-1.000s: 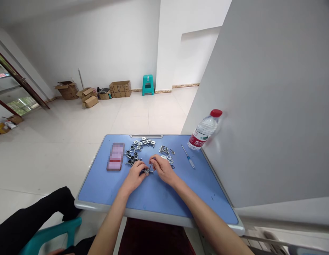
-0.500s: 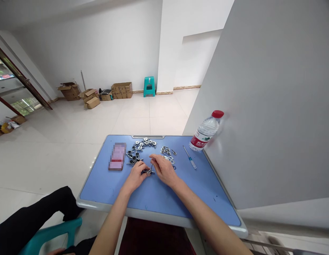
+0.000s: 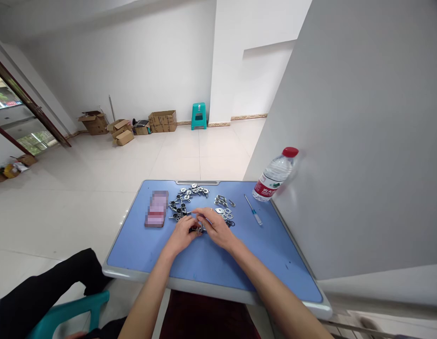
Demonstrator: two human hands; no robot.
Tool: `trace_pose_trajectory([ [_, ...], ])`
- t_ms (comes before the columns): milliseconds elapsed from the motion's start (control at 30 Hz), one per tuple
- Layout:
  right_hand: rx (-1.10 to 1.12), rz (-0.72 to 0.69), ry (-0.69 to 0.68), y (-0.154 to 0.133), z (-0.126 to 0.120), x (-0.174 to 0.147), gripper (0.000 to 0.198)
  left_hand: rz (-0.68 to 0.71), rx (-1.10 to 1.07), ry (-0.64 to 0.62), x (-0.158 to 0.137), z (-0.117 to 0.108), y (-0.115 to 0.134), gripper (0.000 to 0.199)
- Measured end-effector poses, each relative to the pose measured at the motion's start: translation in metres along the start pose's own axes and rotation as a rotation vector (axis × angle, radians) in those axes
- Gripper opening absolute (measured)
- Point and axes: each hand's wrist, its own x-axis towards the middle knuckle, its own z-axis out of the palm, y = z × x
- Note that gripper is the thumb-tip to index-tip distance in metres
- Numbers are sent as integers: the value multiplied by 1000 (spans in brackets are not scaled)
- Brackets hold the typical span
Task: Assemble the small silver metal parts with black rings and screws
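Observation:
My left hand [image 3: 182, 234] is closed on a small metal fitting [image 3: 199, 230] with dark parts, held low over the blue table [image 3: 218, 261]. Fingers bent in a pinch, my right hand [image 3: 217, 228] works right above the fitting at what looks like a thin metal rod, mostly covered by the fingers. Beyond my left hand lie several metal fittings with black round parts [image 3: 178, 207], and farther back more silvery fittings [image 3: 195, 189]. Flat metal plates [image 3: 225, 213] and dark rings [image 3: 231, 223] lie beside my right hand, with hook-shaped metal pieces [image 3: 221, 201] behind them.
A phone [image 3: 156, 209] lies at the table's left. On the right are a screwdriver [image 3: 253, 210] and a water bottle [image 3: 274, 176] against the grey partition [image 3: 362, 141]. A person's black-clad leg [image 3: 63, 278] is at lower left. Cardboard boxes [image 3: 162, 121] and a teal stool [image 3: 199, 116] stand by the wall.
My right hand has turned and its fingers have shifted left, over the fitting. More of the plates and dark rings now shows beside it. My left hand keeps hold of the fitting.

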Motion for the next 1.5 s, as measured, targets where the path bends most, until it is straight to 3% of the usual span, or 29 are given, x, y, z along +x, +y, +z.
trace_pose_trajectory([
  [267,-12,41,142,11,-4,-2,21,-22,36,-14,-1,-5,8,6],
  [400,46,83,108,10,-8,0,27,-26,26,-27,0,-5,6,5],
  [633,-29,30,44,11,-13,-2,38,-30,38,-16,-1,-4,7,5],
  [767,-103,44,110,9,-7,-2,34,-22,38,-1,-2,-3,7,1],
  [967,9,125,173,11,-4,-2,35,-33,33,-10,-2,-4,7,4],
  [1233,141,135,-10,5,-10,-2,33,-35,14,-8,-3,-3,6,2],
  [1400,2,67,105,3,-5,-2,23,-35,37,10,-3,-4,10,3],
  [1500,3,104,142,6,-4,-2,21,-40,40,0,-3,-4,11,3],
])
